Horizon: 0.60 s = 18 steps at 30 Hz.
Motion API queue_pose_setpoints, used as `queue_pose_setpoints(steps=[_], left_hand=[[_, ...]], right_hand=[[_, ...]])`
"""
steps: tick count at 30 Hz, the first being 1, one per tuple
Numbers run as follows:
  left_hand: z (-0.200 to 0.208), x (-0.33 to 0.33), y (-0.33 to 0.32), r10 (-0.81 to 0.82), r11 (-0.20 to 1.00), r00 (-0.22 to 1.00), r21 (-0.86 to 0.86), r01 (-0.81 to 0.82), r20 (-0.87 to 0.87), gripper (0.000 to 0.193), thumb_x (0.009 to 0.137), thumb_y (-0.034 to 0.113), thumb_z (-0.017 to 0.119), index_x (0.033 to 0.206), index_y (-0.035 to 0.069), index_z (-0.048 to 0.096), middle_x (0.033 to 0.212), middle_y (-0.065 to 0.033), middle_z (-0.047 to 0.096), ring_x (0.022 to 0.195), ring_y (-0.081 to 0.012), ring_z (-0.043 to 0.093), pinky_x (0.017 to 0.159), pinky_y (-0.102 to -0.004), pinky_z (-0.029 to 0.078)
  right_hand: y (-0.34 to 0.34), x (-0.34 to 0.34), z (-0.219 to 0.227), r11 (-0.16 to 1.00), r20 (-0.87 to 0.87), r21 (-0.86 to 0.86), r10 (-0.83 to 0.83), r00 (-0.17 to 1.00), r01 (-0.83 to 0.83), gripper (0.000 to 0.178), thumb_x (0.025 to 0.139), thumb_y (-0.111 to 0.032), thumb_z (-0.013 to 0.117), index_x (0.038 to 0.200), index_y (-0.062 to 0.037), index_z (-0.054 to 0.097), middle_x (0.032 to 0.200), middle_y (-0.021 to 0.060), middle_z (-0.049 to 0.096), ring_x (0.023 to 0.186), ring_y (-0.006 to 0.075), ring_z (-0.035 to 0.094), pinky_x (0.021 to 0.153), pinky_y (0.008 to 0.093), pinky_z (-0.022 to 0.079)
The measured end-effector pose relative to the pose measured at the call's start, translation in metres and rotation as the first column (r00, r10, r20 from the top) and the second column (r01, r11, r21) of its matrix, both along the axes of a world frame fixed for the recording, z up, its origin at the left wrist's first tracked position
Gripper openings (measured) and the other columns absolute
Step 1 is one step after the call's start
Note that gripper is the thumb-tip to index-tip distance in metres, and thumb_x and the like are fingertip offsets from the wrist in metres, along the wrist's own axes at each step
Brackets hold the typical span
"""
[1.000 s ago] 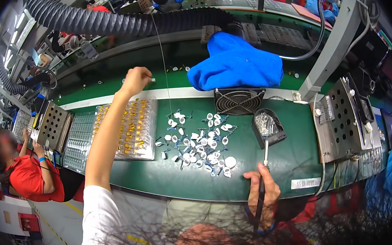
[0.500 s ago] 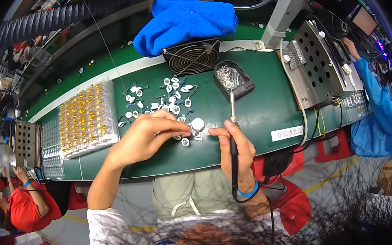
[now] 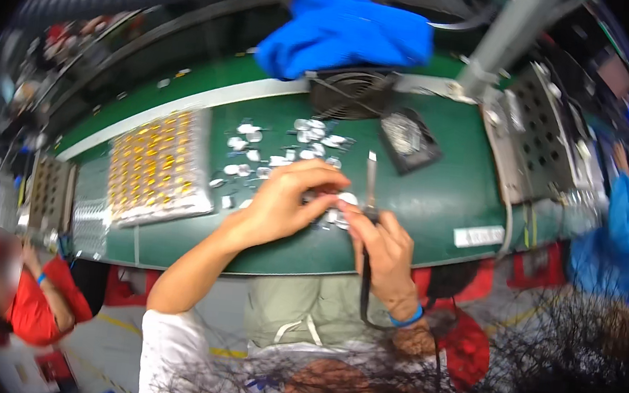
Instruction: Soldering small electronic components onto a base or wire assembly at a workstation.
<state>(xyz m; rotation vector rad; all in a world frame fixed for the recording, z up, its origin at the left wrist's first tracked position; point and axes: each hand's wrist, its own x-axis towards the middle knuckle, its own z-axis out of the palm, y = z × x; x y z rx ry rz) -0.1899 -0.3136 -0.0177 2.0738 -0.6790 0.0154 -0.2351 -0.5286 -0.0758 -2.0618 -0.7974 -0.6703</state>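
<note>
Left hand (image 3: 284,201) pinching small white part (image 3: 347,198); right hand (image 3: 385,249) gripping soldering iron (image 3: 370,183), tip at 12 o'clock. Judgement: brace wrists on desk (image 3: 435,200), steady part.

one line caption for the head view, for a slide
Left hand pinches a small white disc while right hand grips a soldering iron over a green bench.

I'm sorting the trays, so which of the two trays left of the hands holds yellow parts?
The larger tray, nearer the hands; the small perforated tray farther left shows none.
</note>
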Motion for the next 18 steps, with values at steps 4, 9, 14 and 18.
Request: queue_pose_setpoints(steps=[4, 9, 14, 18], left_hand=[[0.013, -0.012, 0.017, 0.034, 0.999, 0.979, 0.006, -0.036, 0.2, 0.025, 0.087, -0.003, 0.075, 0.112, 0.001, 0.073, 0.109, -0.0134, 0.074, 0.098, -0.0275, 0.073, 0.082, -0.0372, 0.059], [0.032, -0.028, 0.106, 0.359, 0.867, 0.85, 0.199, -0.457, 0.386, 0.021, 0.086, -0.005, 0.076, 0.105, 0.002, 0.074, 0.101, -0.0126, 0.076, 0.087, -0.026, 0.074, 0.075, -0.0353, 0.058], [0.041, -0.058, 0.15, 0.432, 0.761, 0.816, 0.33, -0.559, 0.384, 0.02, 0.088, -0.005, 0.073, 0.106, 0.003, 0.074, 0.096, -0.0135, 0.074, 0.089, -0.0285, 0.072, 0.077, -0.0371, 0.058], [0.035, -0.064, 0.15, 0.364, 0.759, 0.849, 0.406, -0.509, 0.384, 0.024, 0.086, -0.008, 0.069, 0.109, -0.001, 0.073, 0.097, -0.0154, 0.073, 0.09, -0.032, 0.07, 0.079, -0.0403, 0.057]], right_hand=[[-0.003, -0.005, 0.011, 0.991, -0.006, -0.124, -0.051, 0.999, 0.05, 0.042, 0.081, 0.012, 0.072, 0.12, -0.0037, 0.069, 0.113, 0.0118, 0.076, 0.083, 0.0284, 0.069, 0.069, 0.0385, 0.057], [-0.008, -0.009, 0.014, 0.998, -0.253, 0.04, -0.034, 0.967, 0.045, 0.04, 0.089, 0.007, 0.068, 0.127, -0.0053, 0.072, 0.109, 0.0172, 0.074, 0.091, 0.0331, 0.068, 0.079, 0.0383, 0.055], [-0.008, -0.007, 0.01, 0.993, -0.196, 0.114, -0.018, 0.98, 0.041, 0.029, 0.095, -0.001, 0.067, 0.123, -0.0035, 0.07, 0.117, 0.0161, 0.075, 0.094, 0.0328, 0.069, 0.08, 0.0379, 0.055], [-0.009, -0.005, 0.003, 0.993, -0.142, 0.116, 0.023, 0.99, -0.006, 0.028, 0.099, -0.003, 0.065, 0.127, -0.0024, 0.06, 0.12, 0.0162, 0.075, 0.095, 0.0322, 0.071, 0.08, 0.0394, 0.057]])
